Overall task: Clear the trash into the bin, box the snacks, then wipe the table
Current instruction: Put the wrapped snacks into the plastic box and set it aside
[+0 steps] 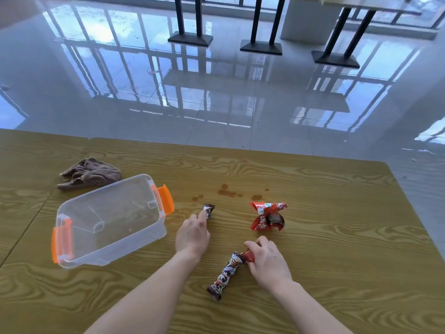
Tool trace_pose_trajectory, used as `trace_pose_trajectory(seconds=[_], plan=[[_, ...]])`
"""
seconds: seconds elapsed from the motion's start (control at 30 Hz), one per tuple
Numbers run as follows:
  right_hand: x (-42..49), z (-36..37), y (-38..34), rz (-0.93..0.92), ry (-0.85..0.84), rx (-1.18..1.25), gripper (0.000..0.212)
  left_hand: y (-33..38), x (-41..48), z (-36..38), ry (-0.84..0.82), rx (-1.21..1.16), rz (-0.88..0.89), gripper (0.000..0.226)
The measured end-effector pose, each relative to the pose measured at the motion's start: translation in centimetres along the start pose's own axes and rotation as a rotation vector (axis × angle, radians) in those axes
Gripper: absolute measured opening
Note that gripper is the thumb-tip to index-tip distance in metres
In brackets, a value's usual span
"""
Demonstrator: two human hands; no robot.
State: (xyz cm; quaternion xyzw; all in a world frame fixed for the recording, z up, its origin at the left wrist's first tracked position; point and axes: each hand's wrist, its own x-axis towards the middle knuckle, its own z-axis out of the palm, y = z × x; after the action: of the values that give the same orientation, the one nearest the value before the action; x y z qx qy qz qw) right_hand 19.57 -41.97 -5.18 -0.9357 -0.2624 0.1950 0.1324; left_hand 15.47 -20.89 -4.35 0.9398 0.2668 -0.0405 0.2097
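Observation:
My left hand [192, 233] rests on the wooden table [337, 237], its fingertips pinching a small dark snack packet [209, 210]. My right hand [267, 260] grips the red end of a long dark snack bar [225, 277] that lies on the table near the front. A crumpled red wrapper [267, 216] sits beyond my right hand, untouched. A clear plastic box [108, 220] with orange latches stands empty to the left of my left hand. A brown cloth [90, 173] lies bunched behind the box.
Brown spill stains [227, 192] mark the table beyond the packets. The table's far edge borders a glossy tiled floor [216, 92]. Black table legs [190, 37] stand on the floor farther off. No bin is in view.

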Motion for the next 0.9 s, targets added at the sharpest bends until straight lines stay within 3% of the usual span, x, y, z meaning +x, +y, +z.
trace_pose_trajectory(seconds=[0.4, 0.63, 0.9], plan=[[0.3, -2.0, -1.6, -0.004, 0.176, 0.149, 0.034, 0.4, -3.2, -2.7, 0.105, -0.073, 0.185, 0.045], [2.1, -5.3, -5.6, -0.113, 0.296, 0.189, 0.034, -0.3, -4.8, -8.1, 0.293, -0.139, 0.283, 0.043], [4.6, -8.7, -13.5, -0.32, 0.372, 0.209, 0.035, -4.6, -7.0, -14.6, 0.499, -0.155, 0.18, 0.04]])
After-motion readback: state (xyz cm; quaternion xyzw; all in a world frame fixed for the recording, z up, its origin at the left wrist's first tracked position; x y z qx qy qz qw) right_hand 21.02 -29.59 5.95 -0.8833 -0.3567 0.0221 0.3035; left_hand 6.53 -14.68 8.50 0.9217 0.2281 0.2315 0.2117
